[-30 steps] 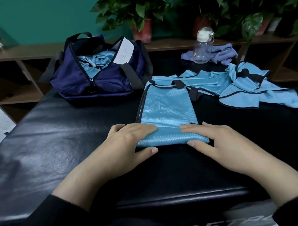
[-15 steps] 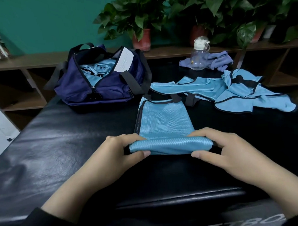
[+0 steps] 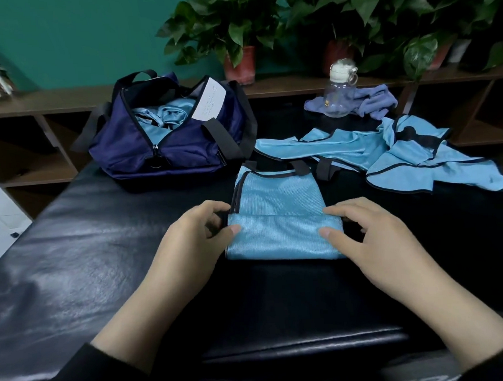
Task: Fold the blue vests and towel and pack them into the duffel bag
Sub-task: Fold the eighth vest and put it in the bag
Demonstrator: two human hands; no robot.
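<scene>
A light blue vest (image 3: pixel 280 206) with black trim lies folded into a narrow strip on the black padded table (image 3: pixel 75 270). Its near end is turned up and over onto itself. My left hand (image 3: pixel 194 239) pinches the left corner of that flap, and my right hand (image 3: pixel 370 237) pinches the right corner. Behind the strip, more blue vests (image 3: pixel 387 155) lie spread and crumpled. An open navy duffel bag (image 3: pixel 167 142) stands at the back left with blue cloth inside. A purple-blue towel (image 3: pixel 376 100) lies bunched at the back right.
A clear water bottle (image 3: pixel 339 90) with a white cap stands on the towel. A white card (image 3: pixel 210 102) sticks out of the bag's opening. Potted plants (image 3: pixel 238 41) line a wooden shelf (image 3: pixel 39 101) behind the table. The table's front edge runs below my wrists.
My hands went from pressing flat on the vest's near end to pinching its corners. They lifted that end and carried it away from me, laying it over the strip.
</scene>
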